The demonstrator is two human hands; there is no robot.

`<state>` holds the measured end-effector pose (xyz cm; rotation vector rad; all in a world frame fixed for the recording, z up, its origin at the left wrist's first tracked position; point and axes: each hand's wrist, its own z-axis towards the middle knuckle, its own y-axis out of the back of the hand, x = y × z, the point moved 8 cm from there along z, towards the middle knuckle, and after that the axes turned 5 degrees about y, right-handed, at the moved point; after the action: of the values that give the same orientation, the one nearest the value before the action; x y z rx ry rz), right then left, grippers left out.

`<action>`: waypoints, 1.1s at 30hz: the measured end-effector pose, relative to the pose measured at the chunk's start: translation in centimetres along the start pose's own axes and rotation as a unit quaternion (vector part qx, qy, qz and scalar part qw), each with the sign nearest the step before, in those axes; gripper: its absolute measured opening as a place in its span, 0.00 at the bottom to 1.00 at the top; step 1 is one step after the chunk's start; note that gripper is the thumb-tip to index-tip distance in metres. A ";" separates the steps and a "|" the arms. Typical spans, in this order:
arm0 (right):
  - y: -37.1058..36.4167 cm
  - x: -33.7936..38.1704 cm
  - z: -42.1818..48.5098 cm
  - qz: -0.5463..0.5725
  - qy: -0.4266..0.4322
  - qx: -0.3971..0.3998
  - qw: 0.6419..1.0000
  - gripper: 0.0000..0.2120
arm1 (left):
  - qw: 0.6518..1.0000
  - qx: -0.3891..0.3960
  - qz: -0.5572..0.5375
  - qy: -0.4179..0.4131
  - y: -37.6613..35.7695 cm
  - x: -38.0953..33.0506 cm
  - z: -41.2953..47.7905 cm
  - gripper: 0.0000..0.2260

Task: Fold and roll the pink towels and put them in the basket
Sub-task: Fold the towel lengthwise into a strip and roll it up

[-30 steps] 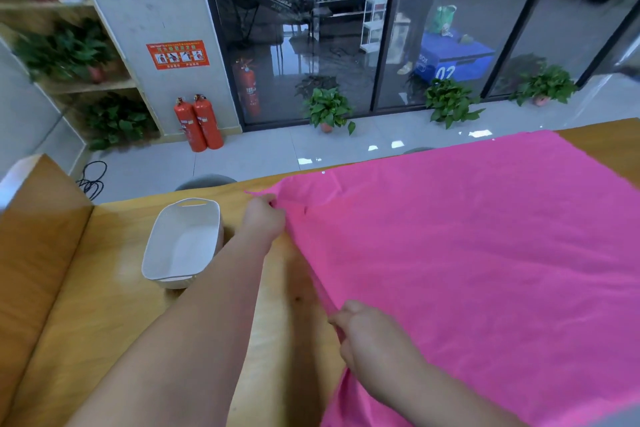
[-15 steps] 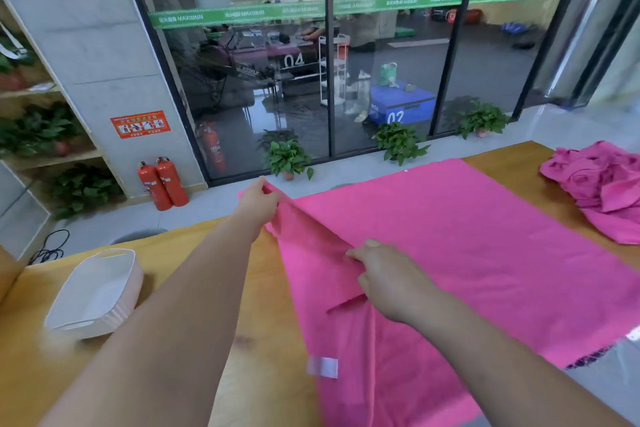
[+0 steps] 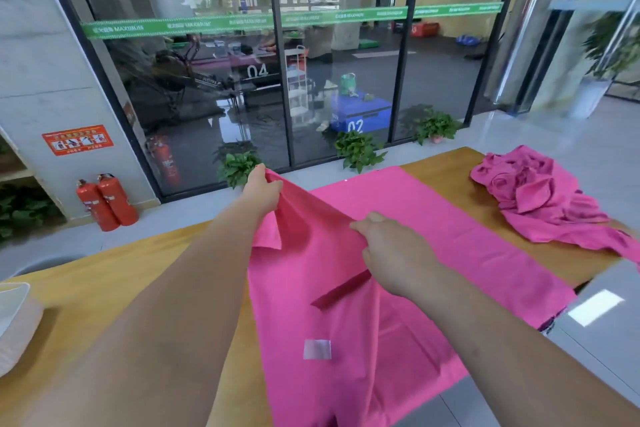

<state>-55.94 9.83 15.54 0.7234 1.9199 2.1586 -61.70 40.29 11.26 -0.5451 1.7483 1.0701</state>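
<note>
A large pink towel [image 3: 433, 253] lies spread across the wooden table [image 3: 121, 288], with a white label near its front. My left hand [image 3: 261, 192] grips the towel's far left corner and holds it lifted above the table. My right hand [image 3: 391, 250] pinches the left edge nearer to me, also raised, so the edge hangs folded over toward the right. A crumpled heap of more pink towels [image 3: 540, 194] sits at the table's right end. The white basket [image 3: 14, 319] shows only partly at the left edge of the view.
The table's far edge faces a tiled floor and a glass wall with potted plants [image 3: 358, 149]. Two red fire extinguishers [image 3: 107, 201] stand at the left by a pillar. The table's right end drops off near the towel's corner.
Both hands have lifted the towel's left edge higher and carried it rightward over the spread towel. The view swung right, so the basket slid almost out of frame and the heap came in.
</note>
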 end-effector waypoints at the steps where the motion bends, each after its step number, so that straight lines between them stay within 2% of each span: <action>1: 0.3 -1.3 0.0 0.002 -0.005 -0.005 1.000 0.26 | 1.000 0.005 -0.008 -0.002 -1.6 -0.7 0.6 0.29; 4: 0.8 -5.3 0.7 0.007 -0.017 -0.010 1.000 0.29 | 0.999 0.027 -0.018 -0.001 -6.6 -2.9 2.1 0.31; 8: 1.2 -11.0 2.1 0.005 -0.028 -0.008 1.000 0.27 | 0.998 0.051 0.015 -0.021 -13.5 -5.0 6.1 0.28; 11: 1.7 -15.4 3.8 0.012 -0.030 0.004 0.999 0.27 | 0.998 0.044 0.039 -0.028 -18.5 -7.4 7.9 0.32; 14: 2.0 -19.2 5.2 0.015 -0.023 0.023 0.999 0.27 | 0.996 0.043 0.074 -0.029 -22.8 -8.9 9.2 0.28; 16: 2.3 -21.3 5.8 0.021 -0.019 0.029 0.999 0.27 | 0.996 0.042 0.078 -0.031 -25.1 -9.7 10.4 0.24; 19: 2.9 -24.5 6.7 0.031 -0.012 0.031 0.999 0.28 | 0.996 0.046 0.075 -0.025 -28.2 -10.6 12.3 0.30; 26: 3.4 -32.1 8.1 0.071 -0.012 0.033 0.997 0.29 | 0.992 0.045 0.115 -0.032 -34.5 -13.4 14.3 0.33; 33: 3.0 -39.9 9.8 0.036 0.017 0.057 0.998 0.27 | 0.988 0.060 0.144 -0.007 -42.0 -14.2 17.5 0.26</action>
<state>-16.19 0.87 9.27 0.7917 2.0780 2.1297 -15.28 32.24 4.27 -0.2124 1.9034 1.1531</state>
